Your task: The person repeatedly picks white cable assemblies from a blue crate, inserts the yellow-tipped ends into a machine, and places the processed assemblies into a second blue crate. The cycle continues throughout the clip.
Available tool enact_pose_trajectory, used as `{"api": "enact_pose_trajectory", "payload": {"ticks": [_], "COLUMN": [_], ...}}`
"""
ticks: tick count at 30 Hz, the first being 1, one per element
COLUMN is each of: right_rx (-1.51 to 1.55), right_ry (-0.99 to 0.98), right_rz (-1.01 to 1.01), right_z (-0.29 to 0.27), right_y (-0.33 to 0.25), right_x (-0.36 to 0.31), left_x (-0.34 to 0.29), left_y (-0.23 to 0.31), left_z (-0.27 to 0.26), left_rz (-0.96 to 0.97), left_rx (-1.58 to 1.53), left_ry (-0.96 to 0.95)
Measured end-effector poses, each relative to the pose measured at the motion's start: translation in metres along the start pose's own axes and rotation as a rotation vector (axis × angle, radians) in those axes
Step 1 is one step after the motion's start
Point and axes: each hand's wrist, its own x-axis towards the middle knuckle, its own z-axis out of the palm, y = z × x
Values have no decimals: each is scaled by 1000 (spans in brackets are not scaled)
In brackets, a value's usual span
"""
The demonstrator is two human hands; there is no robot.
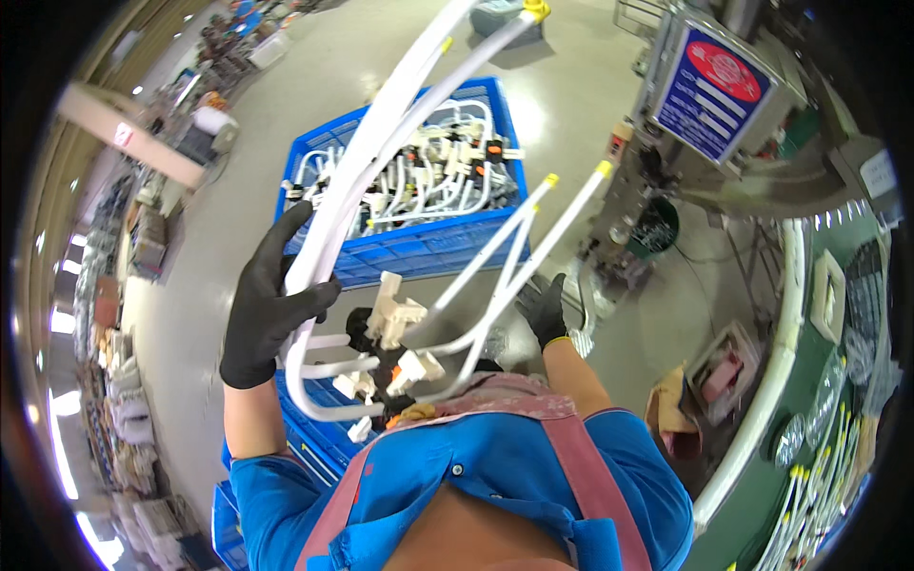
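Note:
My left hand, in a black glove, is closed around a bundle of thick white tubes that rises in front of me. The tubes bend round at the bottom into a cluster of white plastic fittings and dark parts close to my apron. Thinner white tubes with yellow tips slant up to the right from this cluster. My right hand, also black-gloved, is just right of those tubes with its fingers apart and nothing visible in them. Whether it touches a tube is unclear.
A blue crate full of similar tube assemblies stands ahead. More blue crates are at my lower left. A machine with a blue and red sign stands on the right. Beside it a green worktop holds yellow-tipped tubes.

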Motion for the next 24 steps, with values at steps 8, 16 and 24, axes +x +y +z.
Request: {"api": "enact_pose_trajectory", "payload": {"ticks": [8,16,24], "right_rx": [337,204,133], "right_ry": [-716,-740,-795], "right_rz": [241,137,243], "right_z": [91,98,104], "right_y": [-23,-44,-30], "right_x": [-45,-136,-177], "left_x": [-12,54,47], "left_y": [-46,-223,-315], "left_z": [-106,-136,-44], "left_rz": [35,-73,-384], "left_rx": [-139,-380,64], "left_ry": [105,16,-194]}}
